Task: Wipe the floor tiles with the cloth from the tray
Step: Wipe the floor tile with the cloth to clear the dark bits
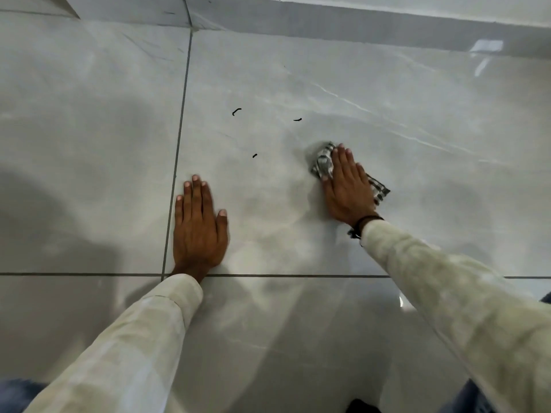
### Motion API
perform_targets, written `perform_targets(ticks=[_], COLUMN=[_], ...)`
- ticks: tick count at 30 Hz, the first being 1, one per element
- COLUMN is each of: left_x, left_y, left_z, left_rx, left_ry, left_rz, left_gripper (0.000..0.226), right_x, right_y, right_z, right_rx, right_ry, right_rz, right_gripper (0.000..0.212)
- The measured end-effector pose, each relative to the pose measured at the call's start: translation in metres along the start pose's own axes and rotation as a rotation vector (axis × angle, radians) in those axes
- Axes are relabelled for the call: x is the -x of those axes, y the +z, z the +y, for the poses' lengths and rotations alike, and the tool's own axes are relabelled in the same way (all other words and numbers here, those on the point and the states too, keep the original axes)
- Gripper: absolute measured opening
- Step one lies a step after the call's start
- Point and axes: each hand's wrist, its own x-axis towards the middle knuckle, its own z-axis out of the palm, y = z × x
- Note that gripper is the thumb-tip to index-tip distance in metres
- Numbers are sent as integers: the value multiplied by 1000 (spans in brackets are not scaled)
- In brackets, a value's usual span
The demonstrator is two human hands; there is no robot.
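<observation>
My right hand (346, 186) lies flat on a checked grey-and-white cloth (322, 162), pressing it onto a large glossy grey floor tile (387, 129). The cloth shows past my fingertips and again behind my palm. My left hand (198, 228) rests flat on the same tile with its fingers together and nothing under it, just right of a grout line. Three small black marks lie on the tile ahead of my hands: a curved mark (236, 111), a short mark (297, 119) and a dot-like mark (254, 155). No tray is in view.
Dark grout lines (179, 138) divide the tiles. A grey skirting strip and white wall (357, 22) run along the far edge. My knees in blue fabric show at the bottom corners. A dark band circles my right wrist (362, 223).
</observation>
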Motion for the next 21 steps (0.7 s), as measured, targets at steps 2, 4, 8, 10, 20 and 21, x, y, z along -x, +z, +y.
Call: perform_targets(ticks=[2, 4, 8, 10, 20, 21], left_x=[0, 0, 0, 0, -3, -5], left_y=[1, 0, -1, 0, -4, -4], left_z=[0, 0, 0, 0, -3, -8], left_rx=[6, 12, 28, 27, 80, 93], left_ry=[-1, 0, -2, 0, 5, 21], left_rz=[12, 9, 5, 16, 24, 42], left_gripper=[71, 71, 72, 71, 73, 73], right_x=[-10, 3, 26, 9, 25, 15], right_y=[1, 2, -8, -11, -2, -4], right_z=[-23, -29, 13, 22, -6, -8], right_rx=[20, 22, 23, -12, 55, 41], right_ry=[12, -128, -274, -133, -341, -278], right_rz=[15, -29, -78, -55, -101, -85], right_gripper=[64, 63, 61, 61, 63, 62])
